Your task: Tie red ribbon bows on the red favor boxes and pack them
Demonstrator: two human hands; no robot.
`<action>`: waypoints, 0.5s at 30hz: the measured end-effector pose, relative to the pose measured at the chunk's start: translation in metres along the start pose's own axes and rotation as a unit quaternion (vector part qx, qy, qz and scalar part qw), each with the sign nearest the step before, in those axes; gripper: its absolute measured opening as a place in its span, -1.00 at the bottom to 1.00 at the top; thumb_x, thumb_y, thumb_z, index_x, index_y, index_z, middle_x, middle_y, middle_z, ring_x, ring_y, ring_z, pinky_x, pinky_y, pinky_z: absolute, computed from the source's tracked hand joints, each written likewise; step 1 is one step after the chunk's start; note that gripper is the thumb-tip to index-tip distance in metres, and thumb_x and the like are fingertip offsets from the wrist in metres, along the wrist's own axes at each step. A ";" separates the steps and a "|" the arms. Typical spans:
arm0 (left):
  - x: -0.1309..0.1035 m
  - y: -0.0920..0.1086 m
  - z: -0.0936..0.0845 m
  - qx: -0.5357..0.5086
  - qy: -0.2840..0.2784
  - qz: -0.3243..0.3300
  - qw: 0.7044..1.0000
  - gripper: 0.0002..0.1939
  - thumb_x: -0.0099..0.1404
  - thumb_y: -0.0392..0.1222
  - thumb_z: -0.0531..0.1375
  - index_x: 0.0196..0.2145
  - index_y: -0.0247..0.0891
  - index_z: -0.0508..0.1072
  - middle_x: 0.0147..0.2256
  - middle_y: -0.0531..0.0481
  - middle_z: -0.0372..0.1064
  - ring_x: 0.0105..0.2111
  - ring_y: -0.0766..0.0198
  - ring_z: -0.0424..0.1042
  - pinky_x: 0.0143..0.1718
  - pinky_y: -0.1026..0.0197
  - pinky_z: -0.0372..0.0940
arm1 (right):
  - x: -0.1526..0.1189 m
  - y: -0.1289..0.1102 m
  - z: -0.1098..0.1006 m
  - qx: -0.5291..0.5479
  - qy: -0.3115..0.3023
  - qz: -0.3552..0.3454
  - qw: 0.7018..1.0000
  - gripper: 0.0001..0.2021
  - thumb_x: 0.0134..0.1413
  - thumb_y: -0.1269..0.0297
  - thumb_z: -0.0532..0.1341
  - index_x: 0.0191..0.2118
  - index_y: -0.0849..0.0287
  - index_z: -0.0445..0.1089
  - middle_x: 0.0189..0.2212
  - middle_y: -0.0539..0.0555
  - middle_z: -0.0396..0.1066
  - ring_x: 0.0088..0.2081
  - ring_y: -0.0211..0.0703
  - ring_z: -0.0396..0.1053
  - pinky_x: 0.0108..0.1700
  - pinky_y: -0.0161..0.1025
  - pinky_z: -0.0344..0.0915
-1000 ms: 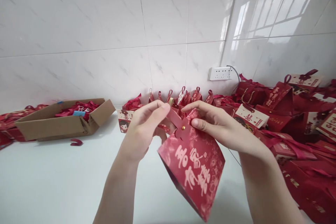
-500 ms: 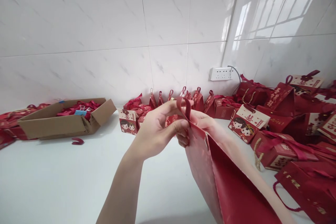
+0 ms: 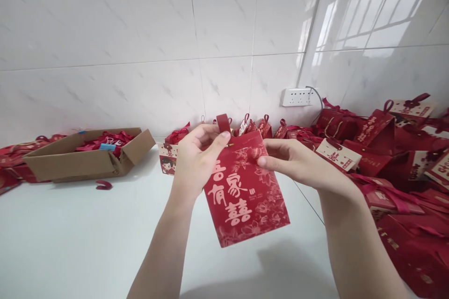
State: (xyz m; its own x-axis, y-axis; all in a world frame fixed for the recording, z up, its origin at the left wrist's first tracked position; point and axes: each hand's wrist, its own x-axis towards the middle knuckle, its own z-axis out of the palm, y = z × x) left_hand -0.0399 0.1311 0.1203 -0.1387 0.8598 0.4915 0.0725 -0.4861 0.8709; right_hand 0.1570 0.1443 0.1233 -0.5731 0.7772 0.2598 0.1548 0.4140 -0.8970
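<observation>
A red gift box with pale printed characters and flowers hangs in front of me above the white table. A dark red strap loop stands up from its top edge. My left hand pinches the top left of the box beside the loop, thumb in front. My right hand grips its right upper edge, with the thumb on the printed face and the fingers behind. The box's back and the fingertips behind it are hidden.
At the left an open cardboard box holds red ribbon pieces and a blue binder clip. A short strap piece lies before it. Several red gift boxes line the wall; more pile up at right. A socket strip is on the wall.
The gift box has turned so that its printed face is towards me. My right hand has moved from behind the box to its right edge. The left hand stays near the loop.
</observation>
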 end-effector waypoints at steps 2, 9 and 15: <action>0.003 -0.002 -0.001 -0.048 0.032 -0.007 0.998 -0.66 0.14 -0.04 0.26 -0.15 -0.19 0.40 -0.22 -0.07 0.48 -0.19 0.17 0.47 -0.25 0.20 0.38 | 0.001 -0.003 0.005 -0.013 0.026 0.024 0.999 -0.77 0.00 0.10 0.28 -0.35 0.19 0.44 -0.34 0.05 0.47 -0.29 -0.17 0.41 -0.25 -0.27 0.32; 0.001 0.004 -0.005 -0.155 -0.014 -0.032 0.987 -0.56 0.17 0.03 0.19 -0.03 -0.16 0.33 0.06 -0.12 0.31 0.01 0.06 0.36 -0.22 0.20 0.38 | 0.020 0.012 0.001 0.241 0.228 0.098 0.938 -0.75 -0.01 0.10 0.25 -0.49 0.19 0.38 -0.54 0.01 0.43 -0.54 -0.24 0.38 -0.51 -0.32 0.29; -0.006 0.011 0.001 -0.137 -0.110 -0.025 0.984 -0.63 0.16 0.04 0.21 -0.10 -0.16 0.43 -0.09 -0.08 0.44 -0.11 0.08 0.44 -0.28 0.20 0.39 | 0.030 0.020 -0.001 0.376 0.189 0.097 0.902 -0.85 0.08 0.22 0.17 -0.28 0.15 0.41 -0.42 0.04 0.51 -0.34 -0.13 0.47 -0.26 -0.25 0.41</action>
State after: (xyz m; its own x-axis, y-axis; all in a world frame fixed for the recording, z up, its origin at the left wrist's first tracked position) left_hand -0.0379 0.1212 0.1267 0.0844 0.8822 0.4632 -0.2013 -0.4401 0.8751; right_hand 0.1438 0.1761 0.1137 -0.2556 0.9656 0.0487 -0.4481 -0.0736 -0.8909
